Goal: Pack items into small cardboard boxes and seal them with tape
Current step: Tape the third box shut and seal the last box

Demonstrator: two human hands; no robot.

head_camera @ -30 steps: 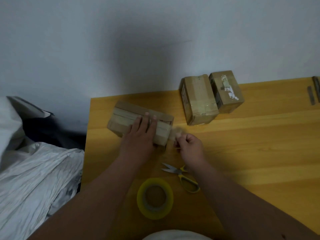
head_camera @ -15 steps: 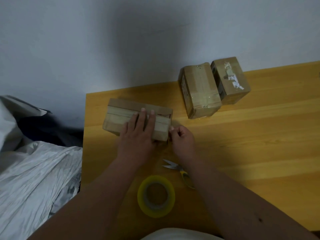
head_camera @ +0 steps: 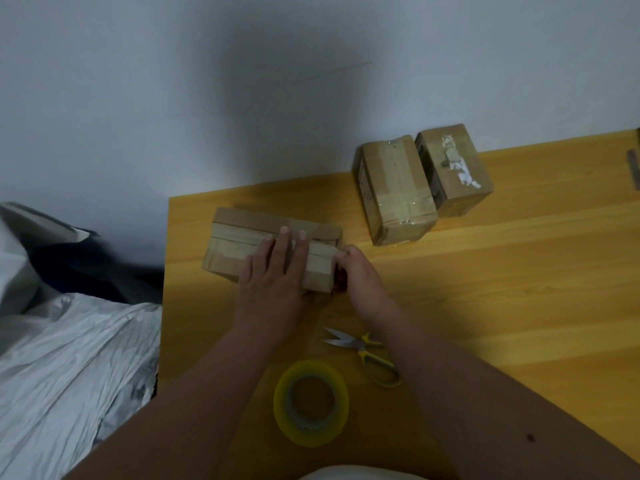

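**Cardboard box held flat while tape is pressed over its right end**

Cardboard box (head_camera: 249,247), the object of the task, lies on its broad face near the left rear corner of the wooden table (head_camera: 519,289). Nearest the viewer, a roll of yellowish tape (head_camera: 310,403) lies flat on the table edge; just beyond it and to the right lie yellow-handled scissors (head_camera: 363,355), blades open, touched by neither hand. Further in, the left hand (head_camera: 273,271) rests palm-down on the box top, fingers straight and together, pinning it. The right hand (head_camera: 360,271) is curled at the box's right end, fingertips against the end face; whether it pinches a loose tape tail or only presses one down cannot be told. A pale band of tape runs lengthwise along the top. Beyond, well apart to the right, two sealed boxes (head_camera: 394,192) stand touching each other near the wall (head_camera: 207,98). Crumpled white plastic sheeting (head_camera: 69,358) lies off the table's left side.

Handling, as judged: the box appears light and stiff but crushable at its flaps, and its taped surfaces are likely slick. Hold it flat across the top or by the two long side faces, not by the taped end
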